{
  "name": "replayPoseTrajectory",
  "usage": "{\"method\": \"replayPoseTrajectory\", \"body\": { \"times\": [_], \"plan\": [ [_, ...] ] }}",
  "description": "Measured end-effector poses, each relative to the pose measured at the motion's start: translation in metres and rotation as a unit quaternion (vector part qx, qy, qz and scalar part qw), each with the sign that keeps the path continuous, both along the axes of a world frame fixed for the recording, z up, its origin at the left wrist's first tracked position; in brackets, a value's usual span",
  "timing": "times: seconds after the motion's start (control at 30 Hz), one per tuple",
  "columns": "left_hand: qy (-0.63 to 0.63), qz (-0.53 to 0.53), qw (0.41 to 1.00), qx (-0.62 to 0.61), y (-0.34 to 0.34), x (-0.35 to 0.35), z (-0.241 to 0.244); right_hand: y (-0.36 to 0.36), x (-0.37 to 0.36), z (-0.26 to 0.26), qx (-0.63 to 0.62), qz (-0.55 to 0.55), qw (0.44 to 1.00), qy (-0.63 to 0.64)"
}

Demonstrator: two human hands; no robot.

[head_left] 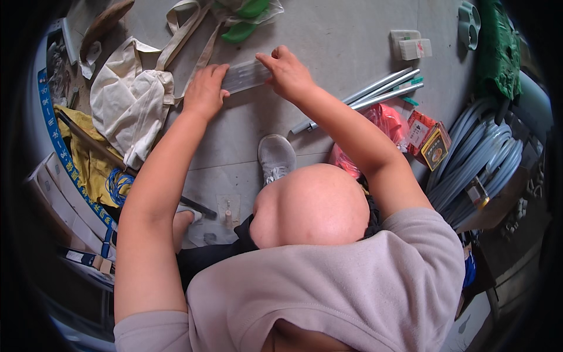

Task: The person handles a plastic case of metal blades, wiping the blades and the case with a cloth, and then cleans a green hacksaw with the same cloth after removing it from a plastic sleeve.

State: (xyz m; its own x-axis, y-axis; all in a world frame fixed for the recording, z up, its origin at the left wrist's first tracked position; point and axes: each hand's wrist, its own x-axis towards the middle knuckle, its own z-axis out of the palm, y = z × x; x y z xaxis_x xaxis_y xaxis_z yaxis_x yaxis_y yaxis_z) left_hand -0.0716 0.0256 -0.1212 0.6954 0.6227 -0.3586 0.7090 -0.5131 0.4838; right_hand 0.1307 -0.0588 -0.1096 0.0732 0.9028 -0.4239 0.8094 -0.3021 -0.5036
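A clear, flat plastic packet or case (245, 77) stretches between my two hands above the grey floor; the picture does not settle which it is. My left hand (206, 90) grips its left end, thumb toward me. At the other end, my right hand (286, 72) pinches it between thumb and fingers. What lies inside the plastic is too blurred to tell. Just left of my left hand, a cream canvas bag (129, 94) with long straps lies crumpled. Beyond the hands are green pieces (239, 31), partly in clear plastic.
Metal tubes (374, 90), a red plastic bag (387, 125) and printed boxes (435, 145) lie right of my shoe (276, 154). Coiled grey hose (479, 154) stands farther right. Small plastic cases (413, 47) lie ahead. Yellow cloth (85, 145) and blue wire (118, 188) sit at left.
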Motion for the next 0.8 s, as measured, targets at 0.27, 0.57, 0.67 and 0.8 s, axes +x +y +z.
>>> {"method": "replayPoseTrajectory", "body": {
  "times": [0.27,0.57,0.67,0.8],
  "plan": [
    [0.089,-0.027,0.996,-0.013,0.010,0.020,0.003,0.026,0.001,-0.016,-0.062,-0.064,0.996,-0.019],
    [0.002,0.025,1.000,0.003,-0.010,0.035,0.036,-0.029,0.092,-0.032,0.177,-0.329,0.927,0.012],
    [-0.043,0.010,0.999,-0.015,-0.013,0.040,0.045,-0.046,0.180,-0.031,0.216,-0.517,0.812,-0.163],
    [-0.082,-0.001,0.996,-0.041,-0.016,0.049,0.044,-0.065,0.262,-0.013,0.045,-0.609,0.741,-0.279]
  ]
}}
